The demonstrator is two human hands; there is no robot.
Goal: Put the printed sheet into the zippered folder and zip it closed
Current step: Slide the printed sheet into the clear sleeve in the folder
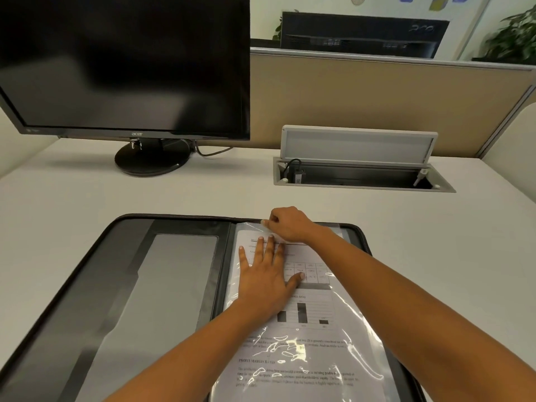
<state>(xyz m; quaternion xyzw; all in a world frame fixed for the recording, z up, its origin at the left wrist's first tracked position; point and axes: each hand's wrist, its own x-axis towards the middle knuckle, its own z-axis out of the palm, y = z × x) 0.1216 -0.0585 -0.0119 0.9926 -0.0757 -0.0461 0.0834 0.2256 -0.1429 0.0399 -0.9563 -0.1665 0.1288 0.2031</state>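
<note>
1. The black zippered folder (95, 285) lies fully open and flat on the pale desk (87, 192), its zip undone around the edge.
2. The white printed sheet (304, 338), bearing text, a table and a bar chart, rests on the folder's right half, under a glossy clear plastic sleeve (359, 338).
3. My left hand (266, 277) is open, palm down, fingers spread, pressing flat on the sheet's upper part.
4. My right hand (290, 224) is closed in a pinch on the sleeve's top edge, near the folder's far rim.
5. A dark black monitor (124, 62) stands at far left; an open grey cable hatch (359, 161) sits at far right.
</note>
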